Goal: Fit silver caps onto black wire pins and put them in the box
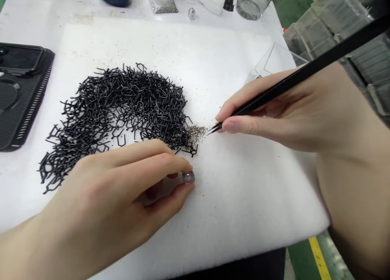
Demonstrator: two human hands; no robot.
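Note:
Between thumb and fingertips, my left hand [122, 190] pinches a small clear, dome-like piece [189, 177] just above the white foam sheet. My right hand [280, 109] is closed around black tweezers [274, 88]. Their fine tips point left at a little heap of tiny metallic bits [195, 134], slightly apart from it; I cannot tell whether anything is between the tips. Left of that heap lies a large curved pile of thin, black, branched pieces [137, 93], partly hidden by my left hand.
The white foam sheet [243, 199] covers much of the table. A black phone case [21, 97] lies at left. Along the back are a bag of small bits [161, 2], another clear piece [191, 14], a black part [229, 0] and a glass jar [251, 6]. Clear boxes [323, 24] stand at right.

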